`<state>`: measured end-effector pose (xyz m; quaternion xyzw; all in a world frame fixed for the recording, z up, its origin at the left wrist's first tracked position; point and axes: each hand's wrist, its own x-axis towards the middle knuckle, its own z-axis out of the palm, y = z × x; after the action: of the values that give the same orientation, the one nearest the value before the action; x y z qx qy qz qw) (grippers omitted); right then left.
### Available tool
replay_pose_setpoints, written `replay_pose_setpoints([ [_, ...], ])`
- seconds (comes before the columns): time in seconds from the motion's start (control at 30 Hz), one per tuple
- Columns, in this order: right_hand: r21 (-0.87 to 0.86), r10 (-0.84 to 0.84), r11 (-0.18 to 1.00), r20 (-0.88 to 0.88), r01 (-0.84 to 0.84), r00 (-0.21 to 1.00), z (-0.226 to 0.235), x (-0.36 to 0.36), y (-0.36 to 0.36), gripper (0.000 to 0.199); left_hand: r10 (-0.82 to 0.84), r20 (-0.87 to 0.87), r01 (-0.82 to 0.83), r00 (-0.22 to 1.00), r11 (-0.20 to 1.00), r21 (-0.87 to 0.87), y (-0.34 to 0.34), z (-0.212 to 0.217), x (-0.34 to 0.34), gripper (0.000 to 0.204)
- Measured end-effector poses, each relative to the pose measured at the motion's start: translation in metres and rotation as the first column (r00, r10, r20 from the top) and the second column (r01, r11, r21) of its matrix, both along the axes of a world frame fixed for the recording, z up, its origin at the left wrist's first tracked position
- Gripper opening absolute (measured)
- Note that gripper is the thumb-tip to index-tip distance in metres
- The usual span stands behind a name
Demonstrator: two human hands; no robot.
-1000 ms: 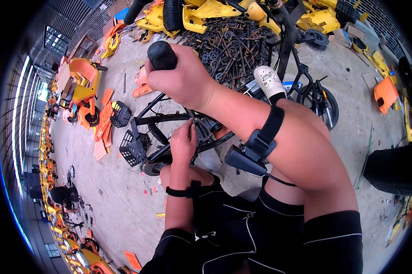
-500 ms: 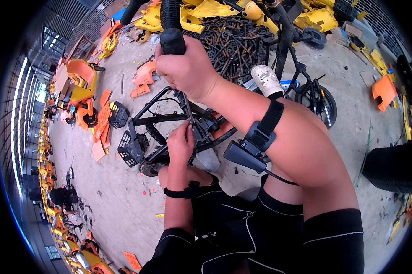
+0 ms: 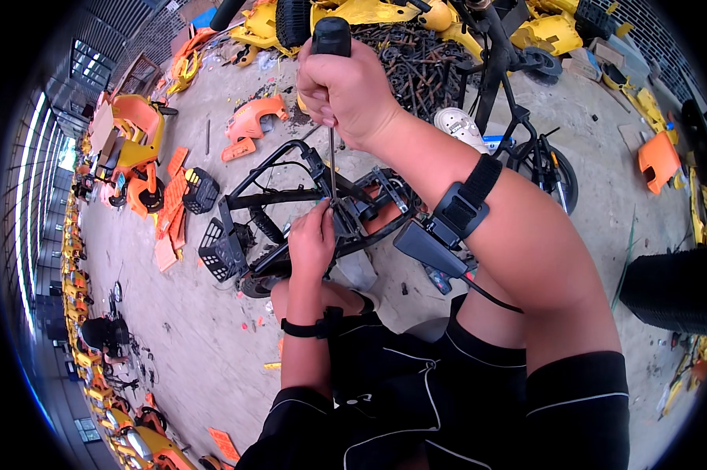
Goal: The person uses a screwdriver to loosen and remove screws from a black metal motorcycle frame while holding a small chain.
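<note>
My right hand [image 3: 349, 95] is wrapped round the black handle [image 3: 331, 37] of a long screwdriver, raised above a stripped black scooter frame [image 3: 279, 197]. The screwdriver's thin shaft [image 3: 332, 160] runs down to the frame. At its lower end, my left hand [image 3: 313, 239] has thumb and forefinger pinched together against the frame. Whatever those fingertips hold, shaft tip or small part, is too small to make out. A black slotted footrest-like panel [image 3: 219, 249] is at the frame's left end.
A heap of rusty metal parts [image 3: 408, 70] lies ahead, with yellow body panels [image 3: 369, 12] behind it. Orange panels [image 3: 253, 117] and a black basket [image 3: 201, 192] are on the floor to the left. Another bare frame with a wheel [image 3: 543, 174] stands at the right, near a black stack [image 3: 670, 288].
My right hand has moved right and slightly down with the screwdriver, whose shaft now shows upright. My left hand stays nearly in place at the frame.
</note>
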<state>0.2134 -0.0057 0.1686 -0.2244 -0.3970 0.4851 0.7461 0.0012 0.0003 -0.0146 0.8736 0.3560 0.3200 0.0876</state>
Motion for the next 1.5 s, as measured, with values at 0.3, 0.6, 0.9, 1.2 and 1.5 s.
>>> replay_pose_setpoints([
  [0.3,0.003,0.041,0.999,0.015,-0.041,0.999,-0.002,0.002,0.008,0.009,0.015,-0.031,-0.018,0.999,0.997,-0.075,0.001,0.001,-0.002,0.019],
  [0.6,-0.002,0.077,0.997,0.053,-0.077,0.996,0.002,-0.005,0.017,0.01,0.003,-0.043,-0.007,0.999,0.994,-0.109,0.0,0.003,-0.002,0.021],
  [0.9,0.004,0.092,0.996,0.079,-0.093,0.993,0.009,-0.017,0.016,0.012,0.016,-0.065,-0.026,0.998,0.987,-0.157,-0.002,0.007,-0.002,0.021],
  [1.2,-0.187,-0.029,0.967,0.59,0.172,0.807,-0.118,-0.063,0.018,0.02,0.04,-0.036,-0.046,0.999,0.985,-0.166,0.016,-0.011,-0.009,0.021],
  [1.5,0.017,-0.155,0.988,0.264,0.156,0.952,0.021,0.02,-0.039,0.006,0.075,0.086,-0.049,0.993,0.963,-0.264,0.0,0.011,0.0,0.017],
])
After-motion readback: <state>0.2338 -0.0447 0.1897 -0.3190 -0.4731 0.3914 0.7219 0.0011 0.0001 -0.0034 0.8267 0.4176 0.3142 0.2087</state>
